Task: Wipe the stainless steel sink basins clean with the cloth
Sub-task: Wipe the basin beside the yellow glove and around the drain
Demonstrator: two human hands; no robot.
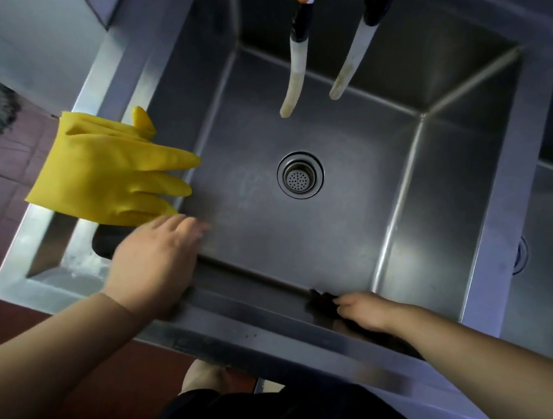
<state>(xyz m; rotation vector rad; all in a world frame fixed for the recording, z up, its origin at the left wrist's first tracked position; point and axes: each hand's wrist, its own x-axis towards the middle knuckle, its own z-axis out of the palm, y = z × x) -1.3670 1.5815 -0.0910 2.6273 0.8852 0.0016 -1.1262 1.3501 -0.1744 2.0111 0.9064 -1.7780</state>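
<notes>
Dark cloth [322,298] lay pinched in the right hand [365,310] against the sink [299,239] basin's near wall, while the left hand [155,261] rested flat with fingers straight on the near-left rim beside a yellow glove [107,169].

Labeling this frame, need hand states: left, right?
Left hand: open, resting on the sink front edge.
Right hand: grips dark cloth inside the basin.

No text, label, brand, number or sign can be read anywhere in this view.
</notes>
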